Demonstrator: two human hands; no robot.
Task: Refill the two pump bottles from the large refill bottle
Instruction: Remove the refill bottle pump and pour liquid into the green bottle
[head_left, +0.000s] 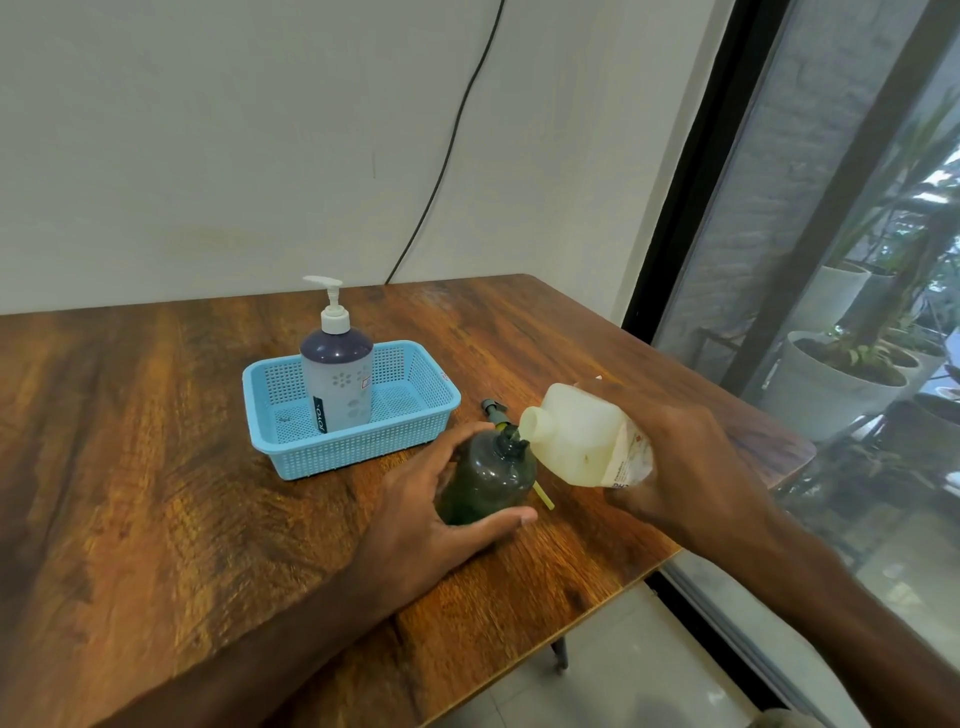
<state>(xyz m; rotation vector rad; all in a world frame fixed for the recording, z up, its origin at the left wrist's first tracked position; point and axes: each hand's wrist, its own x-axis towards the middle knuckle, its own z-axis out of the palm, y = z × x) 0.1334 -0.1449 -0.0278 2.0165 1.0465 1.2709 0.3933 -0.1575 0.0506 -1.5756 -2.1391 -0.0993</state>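
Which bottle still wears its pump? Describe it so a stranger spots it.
On the wooden table, find the light-blue basket near the wall. The pump bottle stands upright inside it. Unlike the dark green bottle outside the basket, it has a white pump and pale flowered label.

Not much readable here tbh. Purple pump bottle (336, 374) inside blue basket (426, 415): dark strip (320, 414) low on front, white vertical letters, maybe "OAO", too blurry to confirm. Small red-edged sticker (365, 383) on same bottle, illegible. Refill bottle (582, 436) right of basket: label (631, 457) edge shows "DH", rest unreadable.
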